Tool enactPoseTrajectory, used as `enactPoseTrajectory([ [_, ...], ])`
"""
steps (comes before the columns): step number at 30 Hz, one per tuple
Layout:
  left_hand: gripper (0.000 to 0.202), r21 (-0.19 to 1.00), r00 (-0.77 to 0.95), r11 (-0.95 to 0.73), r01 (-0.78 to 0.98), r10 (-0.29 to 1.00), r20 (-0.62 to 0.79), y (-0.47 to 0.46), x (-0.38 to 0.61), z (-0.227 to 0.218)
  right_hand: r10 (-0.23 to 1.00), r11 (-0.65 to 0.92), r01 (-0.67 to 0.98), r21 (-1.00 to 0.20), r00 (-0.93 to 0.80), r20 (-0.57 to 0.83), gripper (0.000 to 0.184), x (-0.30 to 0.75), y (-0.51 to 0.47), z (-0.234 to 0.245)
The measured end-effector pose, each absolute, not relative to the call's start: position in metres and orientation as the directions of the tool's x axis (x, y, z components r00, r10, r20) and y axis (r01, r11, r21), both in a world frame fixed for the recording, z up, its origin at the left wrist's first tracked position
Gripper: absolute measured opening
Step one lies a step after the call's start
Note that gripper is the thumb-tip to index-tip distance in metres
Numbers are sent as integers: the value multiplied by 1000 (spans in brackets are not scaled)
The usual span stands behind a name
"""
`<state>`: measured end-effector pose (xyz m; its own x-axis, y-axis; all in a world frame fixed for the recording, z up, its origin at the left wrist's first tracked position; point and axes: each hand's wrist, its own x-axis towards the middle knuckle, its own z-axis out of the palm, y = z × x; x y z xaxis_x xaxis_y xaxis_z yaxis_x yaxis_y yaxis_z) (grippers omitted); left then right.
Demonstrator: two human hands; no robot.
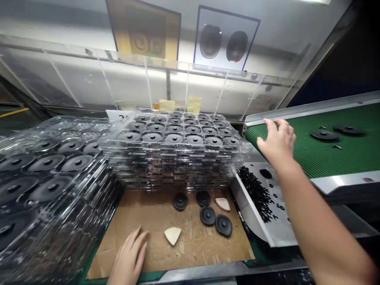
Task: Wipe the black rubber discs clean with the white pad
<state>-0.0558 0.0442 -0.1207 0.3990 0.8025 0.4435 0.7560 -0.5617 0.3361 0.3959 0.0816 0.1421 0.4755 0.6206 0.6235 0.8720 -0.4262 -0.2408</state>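
Observation:
My left hand (129,255) lies on the cardboard sheet (130,217) near its front left, fingers stretched out and holding nothing. To its right is a cream, rounded triangular piece (172,236), apart from the fingertips. My right hand (278,143) is raised at the left end of the green conveyor belt (350,150), fingers apart and nothing visible in them. Farther right on the belt are a dark oval disc (324,135) and a second, blurred one (349,130). Several black discs with a central stub, one of them a front disc (223,225), lie on the cardboard beside another cream piece (222,204).
Stacked clear plastic trays (178,162) hold black discs behind the cardboard. Another tray stack (74,198) stands at the left. A white bin (252,209) of small black parts is at the right, below my forearm. Clear dividers (187,89) run along the back.

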Motion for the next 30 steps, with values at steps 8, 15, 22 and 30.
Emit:
enactPoseTrajectory([
  [8, 31, 503, 316, -481, 718, 869, 380, 35, -50, -130, 780, -517, 856, 16, 463, 421, 30, 426, 79, 107],
  [15, 29, 722, 219, -308, 619, 951, 217, 37, -45, -113, 798, -488, 861, -145, 507, 325, 43, 395, 31, 117],
  [22, 28, 916, 325, -192, 352, 943, 73, 26, -11, -30, 929, -315, 245, -917, -118, -351, 57, 260, -32, 43],
  [30, 71, 791, 720, -611, 28, 561, 408, -2, 11, -31, 856, -510, -50, -859, 77, -512, 60, 176, -70, -47],
])
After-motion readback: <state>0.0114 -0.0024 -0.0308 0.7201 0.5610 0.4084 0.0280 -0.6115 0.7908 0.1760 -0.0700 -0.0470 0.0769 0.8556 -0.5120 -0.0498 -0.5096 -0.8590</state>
